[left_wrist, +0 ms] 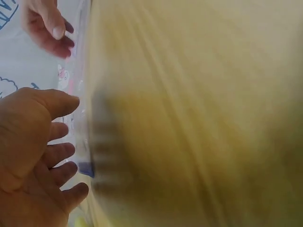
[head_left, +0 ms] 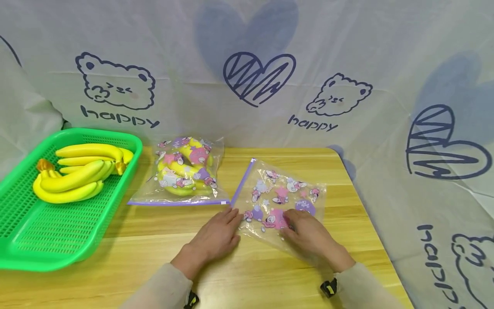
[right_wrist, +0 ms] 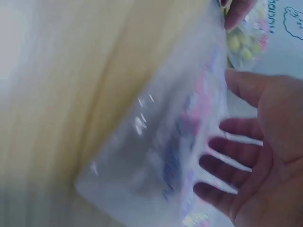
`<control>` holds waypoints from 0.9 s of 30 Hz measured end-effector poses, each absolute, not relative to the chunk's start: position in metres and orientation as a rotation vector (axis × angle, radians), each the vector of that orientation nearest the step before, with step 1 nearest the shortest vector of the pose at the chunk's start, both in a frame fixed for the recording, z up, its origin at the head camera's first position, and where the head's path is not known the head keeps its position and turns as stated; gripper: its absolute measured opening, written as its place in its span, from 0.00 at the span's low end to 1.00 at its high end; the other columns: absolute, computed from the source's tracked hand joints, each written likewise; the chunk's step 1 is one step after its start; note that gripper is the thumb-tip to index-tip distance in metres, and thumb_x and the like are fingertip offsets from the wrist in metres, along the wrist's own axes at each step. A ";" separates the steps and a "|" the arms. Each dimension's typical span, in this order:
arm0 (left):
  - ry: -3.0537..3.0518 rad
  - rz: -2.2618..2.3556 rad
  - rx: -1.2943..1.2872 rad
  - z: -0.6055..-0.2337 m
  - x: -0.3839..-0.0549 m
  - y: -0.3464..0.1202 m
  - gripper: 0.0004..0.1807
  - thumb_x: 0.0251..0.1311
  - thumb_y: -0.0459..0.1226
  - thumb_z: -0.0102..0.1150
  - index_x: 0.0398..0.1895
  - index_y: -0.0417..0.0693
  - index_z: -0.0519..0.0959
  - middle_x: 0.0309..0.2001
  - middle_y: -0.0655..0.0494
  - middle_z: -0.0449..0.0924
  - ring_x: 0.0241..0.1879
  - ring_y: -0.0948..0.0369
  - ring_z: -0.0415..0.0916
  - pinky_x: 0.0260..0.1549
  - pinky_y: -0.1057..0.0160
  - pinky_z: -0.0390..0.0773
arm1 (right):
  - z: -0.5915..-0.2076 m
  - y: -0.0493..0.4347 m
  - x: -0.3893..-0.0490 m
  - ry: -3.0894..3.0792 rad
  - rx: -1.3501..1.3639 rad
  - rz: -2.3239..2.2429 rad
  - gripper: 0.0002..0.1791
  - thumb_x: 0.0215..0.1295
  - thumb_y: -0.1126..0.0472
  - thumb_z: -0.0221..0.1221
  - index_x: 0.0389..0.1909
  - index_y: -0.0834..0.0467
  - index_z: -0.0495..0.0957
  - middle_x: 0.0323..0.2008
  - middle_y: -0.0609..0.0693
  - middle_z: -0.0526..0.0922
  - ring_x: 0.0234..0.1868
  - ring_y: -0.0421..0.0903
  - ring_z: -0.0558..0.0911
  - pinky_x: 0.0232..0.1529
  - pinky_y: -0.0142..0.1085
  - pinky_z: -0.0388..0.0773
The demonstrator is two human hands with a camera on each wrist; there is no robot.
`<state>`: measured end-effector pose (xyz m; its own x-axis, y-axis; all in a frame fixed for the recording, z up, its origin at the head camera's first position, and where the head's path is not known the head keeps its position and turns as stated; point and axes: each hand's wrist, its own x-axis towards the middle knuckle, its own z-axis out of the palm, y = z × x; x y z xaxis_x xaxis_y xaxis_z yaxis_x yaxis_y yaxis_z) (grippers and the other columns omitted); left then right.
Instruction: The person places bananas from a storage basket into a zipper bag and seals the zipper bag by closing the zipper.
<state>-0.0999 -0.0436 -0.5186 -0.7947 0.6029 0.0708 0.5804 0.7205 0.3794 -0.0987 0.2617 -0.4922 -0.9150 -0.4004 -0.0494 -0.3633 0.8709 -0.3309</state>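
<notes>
sleeve point(head_left: 364, 288), right hand point(head_left: 308, 231), flat bag point(head_left: 275, 191) beneath

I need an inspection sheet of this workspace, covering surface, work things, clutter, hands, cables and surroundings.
Surface: wood-grain table.
Job's things: flat printed bag with purple strip, no contents visible; filled bag beside it, yellow fruit inside; green basket at left, holding banana bunches.
Clutter: nothing seen.
Hands: left hand at the flat bag's strip side; right hand over its printed face; fingers relaxed, firm contact unclear.
Cables: nothing seen.
Surroundings: pale curtain printed with bears, hearts and "happy".
</notes>
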 end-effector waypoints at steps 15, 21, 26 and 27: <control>2.733 0.198 1.077 -0.511 -0.060 -0.031 0.32 0.74 0.52 0.59 0.75 0.46 0.72 0.78 0.46 0.68 0.79 0.48 0.63 0.75 0.42 0.64 | -0.513 0.246 -0.122 3.020 -0.355 -0.365 0.37 0.75 0.42 0.61 0.68 0.68 0.73 0.68 0.68 0.75 0.70 0.70 0.72 0.71 0.64 0.67; 2.658 0.149 1.175 -0.504 -0.041 -0.019 0.30 0.75 0.53 0.56 0.74 0.51 0.74 0.77 0.52 0.69 0.78 0.54 0.64 0.75 0.45 0.65 | -0.510 0.237 -0.129 3.016 -0.282 -0.331 0.36 0.75 0.42 0.62 0.67 0.68 0.74 0.65 0.66 0.77 0.67 0.69 0.75 0.68 0.63 0.71; 2.724 0.263 1.241 -0.504 -0.043 -0.020 0.22 0.76 0.45 0.55 0.68 0.51 0.80 0.69 0.55 0.79 0.71 0.56 0.74 0.72 0.46 0.71 | -0.511 0.223 -0.127 3.030 -0.306 -0.361 0.38 0.73 0.44 0.64 0.70 0.69 0.72 0.67 0.67 0.75 0.69 0.69 0.74 0.70 0.63 0.69; 2.754 0.286 1.237 -0.504 -0.046 -0.021 0.20 0.76 0.44 0.55 0.66 0.50 0.80 0.67 0.54 0.80 0.70 0.56 0.75 0.71 0.47 0.72 | -0.511 0.220 -0.125 3.025 -0.313 -0.377 0.38 0.73 0.44 0.64 0.71 0.68 0.71 0.69 0.67 0.74 0.70 0.69 0.73 0.71 0.63 0.68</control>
<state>-0.0458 -0.0213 -0.5043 -0.6624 0.7488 -0.0223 0.7282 0.6506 0.2156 -0.1252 0.2200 -0.5114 -0.9762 -0.2108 -0.0508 -0.1919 0.9490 -0.2501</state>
